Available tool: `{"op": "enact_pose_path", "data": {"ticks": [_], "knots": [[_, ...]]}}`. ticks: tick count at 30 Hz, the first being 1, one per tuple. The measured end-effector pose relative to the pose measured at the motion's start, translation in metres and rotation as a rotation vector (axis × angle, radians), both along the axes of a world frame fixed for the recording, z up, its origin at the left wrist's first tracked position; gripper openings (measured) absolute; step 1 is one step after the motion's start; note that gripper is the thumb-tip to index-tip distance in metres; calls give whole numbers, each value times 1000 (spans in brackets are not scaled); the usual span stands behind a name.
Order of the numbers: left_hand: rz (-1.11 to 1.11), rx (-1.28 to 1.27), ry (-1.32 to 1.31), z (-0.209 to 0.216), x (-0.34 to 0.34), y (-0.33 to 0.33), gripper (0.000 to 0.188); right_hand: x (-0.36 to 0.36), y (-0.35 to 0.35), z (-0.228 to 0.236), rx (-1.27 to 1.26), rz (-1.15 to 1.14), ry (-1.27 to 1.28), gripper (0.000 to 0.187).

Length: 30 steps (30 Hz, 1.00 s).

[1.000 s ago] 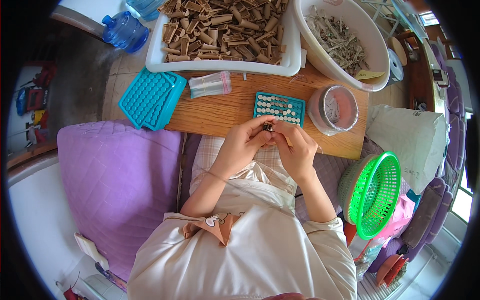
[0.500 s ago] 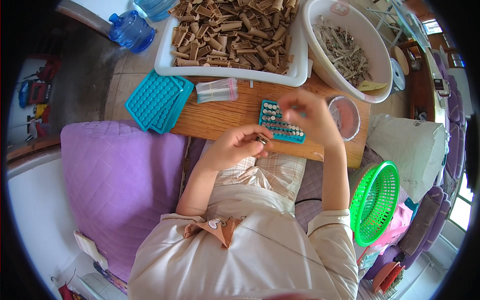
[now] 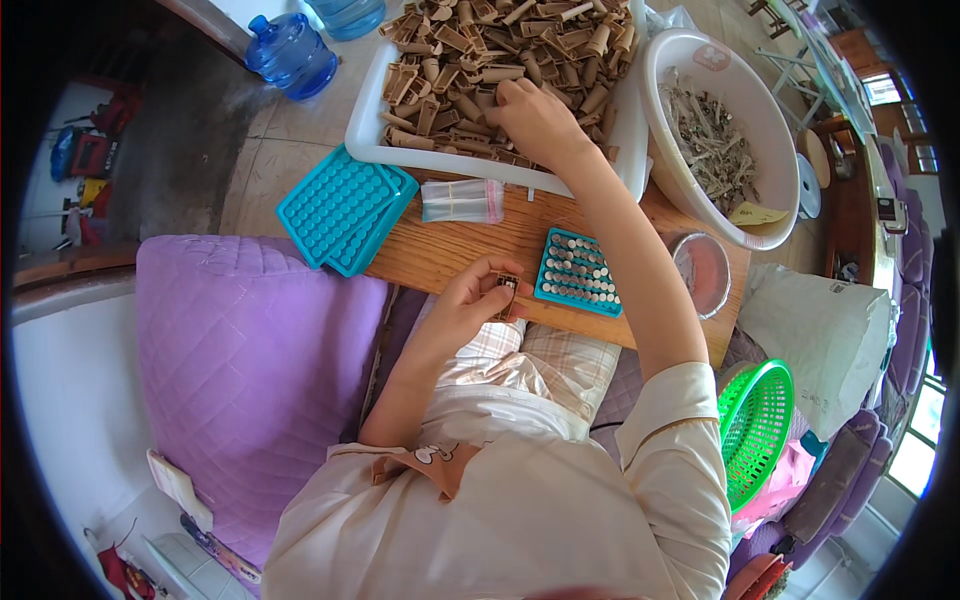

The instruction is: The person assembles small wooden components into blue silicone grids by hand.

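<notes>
In my left hand (image 3: 473, 305), held over my lap at the table's near edge, is a small brown plastic casing (image 3: 507, 292) with something shiny and pale inside, pinched between thumb and fingers. My right hand (image 3: 540, 120) reaches far out over the white bin (image 3: 365, 120). Its curled fingers touch the heaped brown plastic casings (image 3: 455, 75), and whatever they grip is hidden. Close to my left hand stands a small teal tray (image 3: 580, 308) with rows of small round silvery-white pieces, partly covered by my right forearm.
Stacked teal trays (image 3: 335, 205) and a bundle of clear plastic sleeves (image 3: 462, 201) lie on the wooden table (image 3: 430, 245). A round tub (image 3: 703, 272) stands at its right. Beyond is a large white basin (image 3: 785, 190) of small parts. A green basket (image 3: 735, 440) sits at my right side.
My right hand has left the small teal tray and moved forward into the bin of brown casings. My left hand stays over my lap, its casing now turned upright. The view has shifted slightly.
</notes>
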<state>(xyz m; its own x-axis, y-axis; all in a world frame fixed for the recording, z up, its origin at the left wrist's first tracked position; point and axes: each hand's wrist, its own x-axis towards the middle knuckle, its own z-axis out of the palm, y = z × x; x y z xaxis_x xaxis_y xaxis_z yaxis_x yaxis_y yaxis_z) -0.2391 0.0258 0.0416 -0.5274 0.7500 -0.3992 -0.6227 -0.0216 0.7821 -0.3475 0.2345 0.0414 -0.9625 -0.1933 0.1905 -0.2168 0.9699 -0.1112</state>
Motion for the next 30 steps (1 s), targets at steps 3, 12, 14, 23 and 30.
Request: {"op": "enact_pose_path", "data": {"ticks": [3,12,14,23,30], "knots": [[-5,16,-19,-5,0,-5,22,-8,-6,-1,160,64,-32,15],[40,67,-21,-8,2,-6,25,2,16,22,-81,-372,-281,17],[215,96,-168,-2,4,-1,28,9,36,19,-285,-370,-111,14],[374,272,-243,-2,4,8,31,62,78,47,-1486,-264,-354,17],[330,276,-264,-3,14,12,32,76,73,46,-1359,-319,-278,17]]}}
